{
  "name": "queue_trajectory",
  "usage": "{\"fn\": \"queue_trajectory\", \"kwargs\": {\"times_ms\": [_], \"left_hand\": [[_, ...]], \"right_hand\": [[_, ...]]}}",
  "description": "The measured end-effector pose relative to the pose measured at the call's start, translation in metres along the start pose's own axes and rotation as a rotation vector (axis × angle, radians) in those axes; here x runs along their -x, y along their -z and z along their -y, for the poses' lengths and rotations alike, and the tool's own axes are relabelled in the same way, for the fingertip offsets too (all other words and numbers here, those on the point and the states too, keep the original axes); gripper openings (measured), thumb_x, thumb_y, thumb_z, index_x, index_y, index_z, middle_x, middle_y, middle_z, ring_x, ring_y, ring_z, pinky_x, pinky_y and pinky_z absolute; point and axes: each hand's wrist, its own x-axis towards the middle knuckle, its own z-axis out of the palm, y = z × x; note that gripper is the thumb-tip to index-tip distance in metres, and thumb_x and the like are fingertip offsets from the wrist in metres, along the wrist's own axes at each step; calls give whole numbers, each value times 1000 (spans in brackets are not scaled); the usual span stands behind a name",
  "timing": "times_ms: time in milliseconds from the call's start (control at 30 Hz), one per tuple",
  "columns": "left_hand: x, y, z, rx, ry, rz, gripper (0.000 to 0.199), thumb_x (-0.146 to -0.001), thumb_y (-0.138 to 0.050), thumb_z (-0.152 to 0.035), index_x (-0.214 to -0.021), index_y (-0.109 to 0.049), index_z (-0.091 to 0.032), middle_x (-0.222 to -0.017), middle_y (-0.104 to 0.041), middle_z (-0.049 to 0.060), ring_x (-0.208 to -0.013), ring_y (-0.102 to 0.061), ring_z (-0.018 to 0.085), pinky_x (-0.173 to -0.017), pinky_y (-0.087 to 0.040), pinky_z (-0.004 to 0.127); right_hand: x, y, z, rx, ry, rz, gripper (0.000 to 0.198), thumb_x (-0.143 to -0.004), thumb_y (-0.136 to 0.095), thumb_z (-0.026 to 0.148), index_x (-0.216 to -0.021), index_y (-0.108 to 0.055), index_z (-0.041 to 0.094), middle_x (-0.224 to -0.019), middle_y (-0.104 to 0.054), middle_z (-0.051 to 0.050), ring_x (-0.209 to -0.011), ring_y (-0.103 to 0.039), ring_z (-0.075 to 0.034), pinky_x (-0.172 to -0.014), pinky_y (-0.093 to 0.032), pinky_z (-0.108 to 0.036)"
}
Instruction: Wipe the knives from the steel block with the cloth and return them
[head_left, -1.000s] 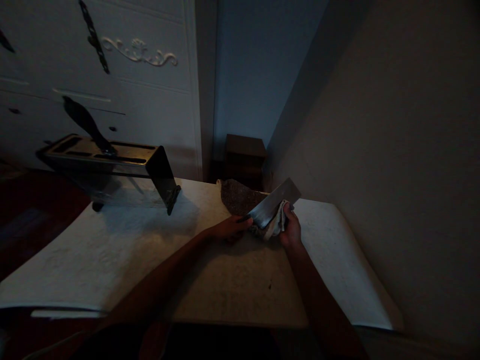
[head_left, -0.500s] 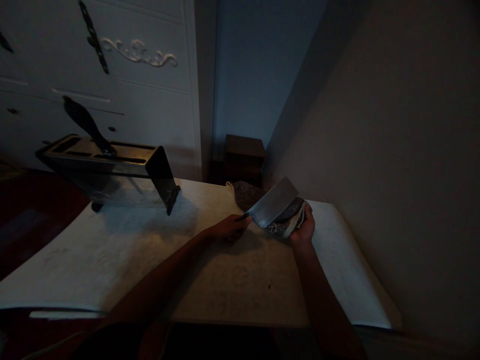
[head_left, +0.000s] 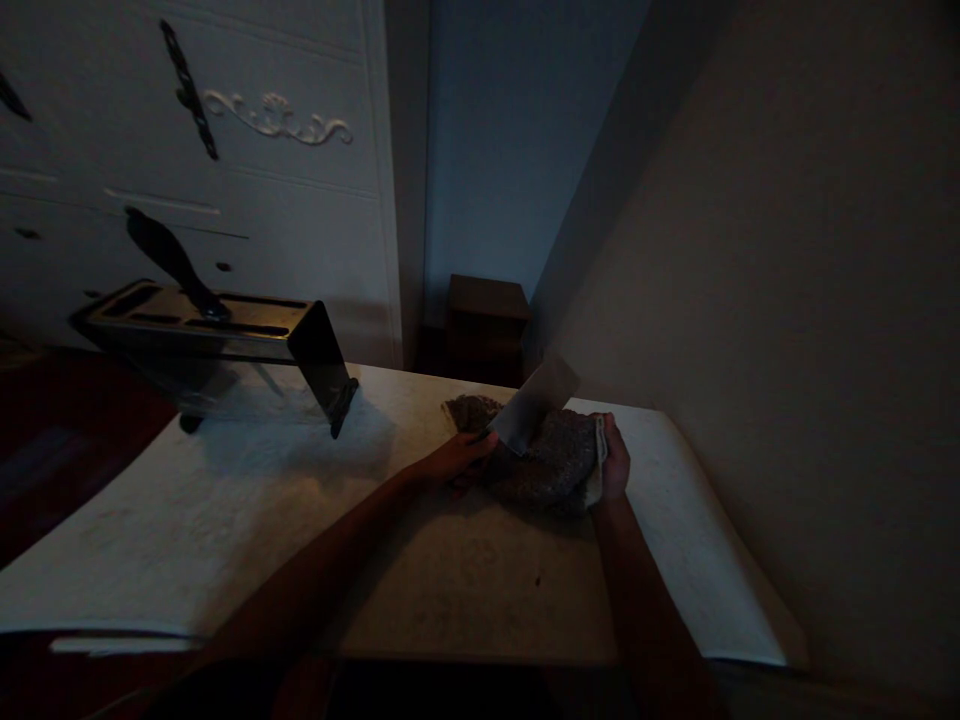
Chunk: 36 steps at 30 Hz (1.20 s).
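Observation:
My left hand (head_left: 463,458) is closed round the dark handle of a cleaver (head_left: 529,405). Its broad blade points up and to the right, away from me. A grey-brown cloth (head_left: 555,465) with a pale edge lies bunched against the near side of the blade, covering its lower part. My right hand (head_left: 615,462) grips the cloth at its right edge, fingers partly hidden behind it. Another end of the cloth (head_left: 472,410) shows beyond my left hand, left of the blade.
On the left of the pale-covered table (head_left: 450,580) stands a knife block (head_left: 217,320) with a dark-handled knife (head_left: 169,250) upright in it. A white cabinet (head_left: 315,200) rises behind. A brown box-like stand (head_left: 489,305) sits in the corner, and a wall (head_left: 787,300) runs along the right.
The cloth has spread out toward me and now covers more of the near side of the blade. The cleaver has shifted slightly left, still in my left hand.

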Motion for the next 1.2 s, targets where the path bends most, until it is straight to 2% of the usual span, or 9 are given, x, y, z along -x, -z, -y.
{"fn": "queue_trajectory", "kwargs": {"times_ms": [133, 233, 333, 500, 600, 700, 833, 967, 1200], "left_hand": [[0, -2, 0, -82, 10, 5, 72, -66, -53, -88, -69, -39, -17, -51, -35, -5, -35, -31, 7, -31, -30, 22], [1, -3, -1, -103, 13, 2, 74, -66, -51, -90, -69, -39, -17, -51, -35, -5, -35, -31, 6, -31, -29, 22], [3, -4, -2, -128, -6, 0, 75, -65, -50, -91, -68, -40, -16, -50, -35, -4, -36, -31, 6, -32, -31, 22], [1, -1, -2, -137, 29, -1, 81, -66, -37, -96, -68, -42, -16, -50, -36, -4, -35, -33, 7, -32, -30, 22], [-2, 0, 0, -136, 39, -8, 84, -65, -28, -99, -66, -41, -15, -49, -36, -3, -34, -33, 7, -32, -31, 22], [-3, 1, 0, -134, 41, -10, 84, -66, -29, -98, -66, -41, -15, -50, -37, -3, -34, -33, 7, -32, -32, 22], [0, 4, -2, -148, 32, 28, 82, -65, -35, -97, -65, -41, -15, -47, -37, -3, -33, -34, 8, -31, -32, 23], [3, 8, -4, -165, -15, 144, 74, -69, -46, -90, -63, -38, -16, -46, -35, -4, -34, -33, 7, -31, -35, 23], [7, 11, -10, -164, 45, 227, 49, -73, -73, -54, -76, -42, -17, -44, -38, -7, -34, -35, 9, -32, -34, 22]], "right_hand": [[0, -6, -10, 298, 209, -143, 49, -71, -73, 61, -88, -64, 16, -83, -63, -2, -76, -56, -14, -72, -47, -25], [6, -9, -19, 521, 387, -121, 38, -78, -71, 50, -96, -66, 17, -91, -64, -2, -84, -57, -14, -79, -46, -25], [16, -11, -27, 702, 459, 56, 35, -76, -76, 34, -107, -69, 21, -105, -67, -4, -96, -60, -18, -91, -46, -30], [20, -13, -37, 863, 557, 545, 46, -75, -72, 15, -120, -71, 28, -122, -66, -3, -116, -59, -21, -109, -40, -35], [15, -10, -39, 985, 753, 742, 59, -80, -61, 10, -136, -59, 27, -133, -60, -4, -124, -55, -22, -110, -41, -39], [11, -6, -41, 1150, 964, 809, 71, -83, -54, 9, -151, -41, 25, -141, -52, -7, -131, -49, -22, -110, -40, -43], [10, -4, -41, 1268, 1047, 751, 77, -85, -49, 10, -157, -26, 25, -146, -48, -9, -136, -43, -22, -113, -35, -44], [7, -2, -39, 1312, 1069, 587, 72, -91, -49, 16, -157, -23, 23, -148, -44, -11, -139, -39, -23, -114, -33, -45], [-8, 11, -31, 1293, 1059, 219, 64, -97, -51, 27, -156, -27, 23, -149, -43, -12, -139, -40, -23, -115, -31, -48]]}}
